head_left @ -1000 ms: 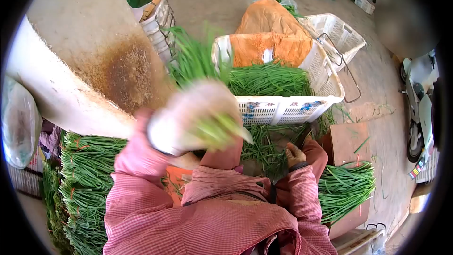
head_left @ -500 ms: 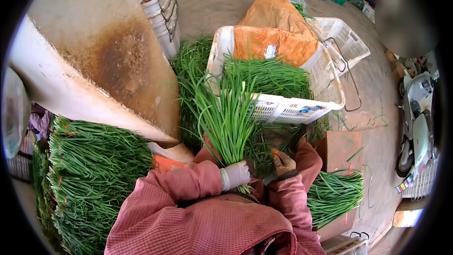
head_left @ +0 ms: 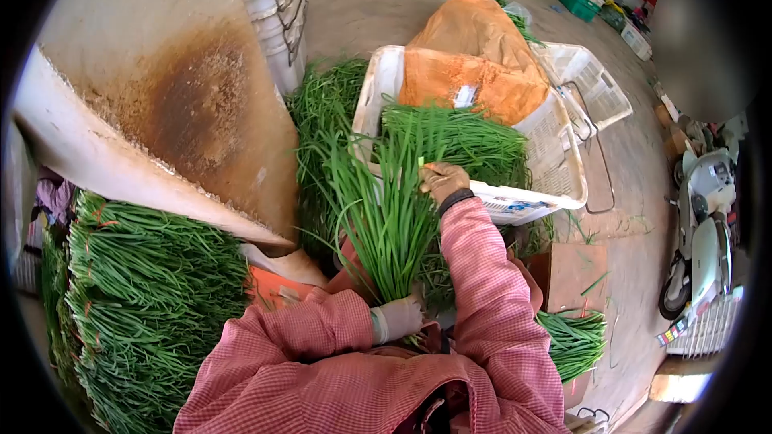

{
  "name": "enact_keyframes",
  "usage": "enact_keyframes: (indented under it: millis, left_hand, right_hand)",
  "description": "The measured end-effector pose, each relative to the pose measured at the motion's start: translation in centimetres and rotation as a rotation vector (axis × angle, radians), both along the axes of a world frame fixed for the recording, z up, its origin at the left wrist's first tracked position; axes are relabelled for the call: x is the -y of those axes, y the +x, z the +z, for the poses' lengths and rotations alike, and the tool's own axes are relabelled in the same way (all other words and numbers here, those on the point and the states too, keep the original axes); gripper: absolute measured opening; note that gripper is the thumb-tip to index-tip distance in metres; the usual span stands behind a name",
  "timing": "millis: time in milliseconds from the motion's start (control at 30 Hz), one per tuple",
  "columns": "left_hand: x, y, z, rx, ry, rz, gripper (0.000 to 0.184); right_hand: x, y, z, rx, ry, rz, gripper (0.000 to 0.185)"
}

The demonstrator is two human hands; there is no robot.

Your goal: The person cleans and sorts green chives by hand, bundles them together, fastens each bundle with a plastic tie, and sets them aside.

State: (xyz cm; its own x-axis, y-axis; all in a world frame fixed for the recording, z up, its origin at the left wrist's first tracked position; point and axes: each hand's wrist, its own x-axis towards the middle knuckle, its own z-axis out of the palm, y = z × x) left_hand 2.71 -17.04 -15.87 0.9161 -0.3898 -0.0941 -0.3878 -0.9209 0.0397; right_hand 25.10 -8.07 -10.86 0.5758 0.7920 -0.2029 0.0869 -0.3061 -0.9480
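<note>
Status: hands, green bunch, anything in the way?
Left hand gripping green bunch low, top fanned out. Right hand beside its upper part, grip unclear. Loaded white crate just beyond; nothing seen blocking.

Bunch of slender green stalks [head_left: 392, 245], loosely fanned outward

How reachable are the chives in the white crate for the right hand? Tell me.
Likely yes: the right hand is near the white crate, whose open top leaves the chives inside exposed, though it seems busy with a pale-tipped stalk.
</note>
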Motion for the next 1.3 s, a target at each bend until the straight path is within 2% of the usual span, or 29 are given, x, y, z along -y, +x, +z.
enact_keyframes:
  millis: [67, 100, 133, 167, 200, 267, 333, 400, 433, 467, 500, 533, 633, 667, 700, 733, 800, 867, 933, 967, 1000, 1033, 1067, 1100, 1167, 1200, 1233, 1267, 1300]
  left_hand:
    - [0.0, 0.2, 0.6, -0.028, 0.029, 0.037, 0.017]
    - [-0.1, 0.4, 1.5, -0.035, 0.062, 0.012, 0.016]
    - [-0.4, 0.4, 2.6, -0.050, 0.098, -0.018, 0.016]
    - [-0.7, 0.2, 3.6, -0.128, 0.068, -0.029, 0.016]
    - [-0.6, 0.1, 3.6, -0.137, 0.060, -0.018, 0.016]
    - [-0.5, 0.5, 3.7, -0.130, 0.086, -0.028, 0.015]
    - [-0.3, 0.8, 3.2, -0.142, 0.076, -0.041, 0.013]
    - [0.2, 1.3, 2.9, -0.219, 0.046, -0.052, 0.013]
    - [0.7, 0.8, 0.6, -0.048, -0.089, 0.039, 0.023]
    - [0.9, 0.5, -0.6, 0.026, -0.152, 0.074, 0.021]
    - [0.8, 0.6, -1.1, 0.058, -0.184, 0.072, 0.020]
    - [0.6, 0.5, -1.2, 0.061, -0.185, 0.067, 0.019]
    - [0.3, 0.5, -1.8, 0.082, -0.198, 0.064, 0.016]
    - [0.2, 0.5, -1.9, 0.098, -0.204, 0.065, 0.015]
    - [0.3, 0.4, -2.0, 0.107, -0.197, 0.061, 0.014]
    - [0.2, 0.7, -1.9, 0.113, -0.179, 0.053, 0.013]
    - [0.1, 1.1, 0.0, -0.005, -0.104, 0.041, 0.011]
    - [0.0, 1.0, 1.0, -0.108, -0.017, -0.046, 0.010]
    - [0.4, 1.0, 0.0, 0.001, -0.123, 0.008, 0.010]
    - [0.5, 1.1, -0.6, 0.025, -0.166, 0.035, 0.012]
    - [0.5, 1.3, -1.0, 0.021, -0.190, 0.054, 0.015]
    - [0.5, 1.2, -1.4, 0.018, -0.203, 0.075, 0.018]
    - [0.7, 1.2, -1.8, 0.008, -0.235, 0.110, 0.021]
    - [0.9, 1.1, -2.2, -0.001, -0.290, 0.165, 0.025]
    - [1.4, 0.5, -3.7, -0.125, -0.767, 0.583, 0.031]
    - [1.4, 0.6, -4.3, -0.165, -0.881, 0.681, 0.035]
    - [0.9, 0.8, -3.0, -0.082, -0.465, 0.345, 0.023]
    - [0.6, 0.9, -1.4, 0.007, -0.051, 0.005, 0.016]
    - [0.4, 0.7, 0.3, -0.080, 0.023, -0.019, 0.012]
  right_hand:
    - [0.5, 3.4, -0.7, -0.779, 0.651, 0.071, 0.022]
    - [0.6, 5.6, -0.1, -0.091, 0.524, -0.175, 0.028]
    - [2.0, 6.3, 3.7, 0.111, 0.362, -0.410, 0.024]
    - [2.1, 5.8, 7.5, -0.192, 0.587, -0.694, 0.025]
    - [2.8, 7.0, 9.1, -0.293, 0.740, -0.686, 0.028]
    - [4.5, 4.3, 15.1, -0.167, 0.706, -0.452, 0.030]
    - [5.6, -0.2, 17.5, -0.010, 0.490, 0.478, 0.035]
    - [4.7, -8.0, 15.6, 0.634, -0.013, 0.795, 0.035]
    - [4.3, -12.0, 14.6, 0.949, -0.184, 0.992, 0.040]
    - [4.2, -14.2, 9.9, 1.018, 0.061, 0.998, 0.044]
    - [3.5, -16.0, 6.7, 1.101, -0.072, 1.048, 0.037]
    - [3.0, -17.3, 6.2, 1.181, -0.205, 1.093, 0.031]
    - [3.2, -15.8, 6.3, 1.279, -0.092, 1.012, 0.017]
    - [3.6, -14.3, 6.9, 1.134, 0.178, 0.890, 0.008]
    - [4.1, -12.8, 7.4, 1.102, 0.282, 0.664, 0.012]
    - [4.6, -10.3, 8.4, 0.522, 0.586, 0.541, 0.011]
    - [6.5, -8.7, 12.5, 0.655, 0.429, 0.384, 0.018]
    - [6.9, -10.0, 12.1, 1.168, 0.288, 0.600, 0.030]
    - [6.9, -12.9, 10.0, 1.291, 0.217, 0.824, 0.051]
    - [6.5, -14.4, 7.1, 1.301, 0.236, 0.839, 0.053]
    - [6.0, -16.2, 5.3, 1.367, -0.004, 0.848, 0.043]
    - [4.9, -16.5, 4.7, 1.257, -0.201, 0.996, 0.025]
    - [4.8, -15.9, 4.5, 1.187, -0.187, 1.068, 0.015]
    - [4.9, -15.2, 3.8, 1.108, -0.069, 1.011, 0.016]
    - [6.3, -13.8, 3.2, 0.934, 0.217, 0.828, 0.017]
    - [7.3, -13.0, 3.3, 0.837, 0.376, 0.688, 0.017]
    - [8.1, -11.7, 2.7, 0.395, 0.503, 0.469, 0.017]
    - [9.3, -9.9, 4.1, 0.186, 0.575, 0.296, 0.016]
    - [10.5, -8.2, 5.5, -0.015, 0.678, 0.118, 0.017]
